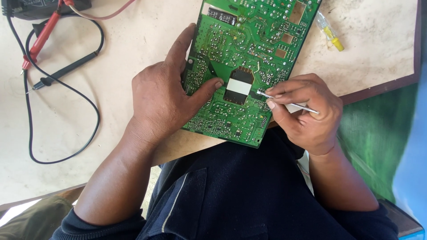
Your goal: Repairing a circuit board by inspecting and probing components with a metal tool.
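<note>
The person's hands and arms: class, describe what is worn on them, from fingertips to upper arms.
Both the left hand and the right hand are bare: no gloves, rings or watch show. The forearms are uncovered too. Dark navy fabric sleeves are pushed up and bunched near the elbows.

Circuit board (249, 66) on table (111, 146), probes (58, 53) left

Beige table (124, 146), circuit board (249, 53), probes (66, 69), syringe (330, 32)

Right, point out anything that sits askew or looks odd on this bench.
The green circuit board lies tilted, its near corner overhanging the table edge above the lap. The left hand pins it; the right hand holds a thin metal tool.
</note>
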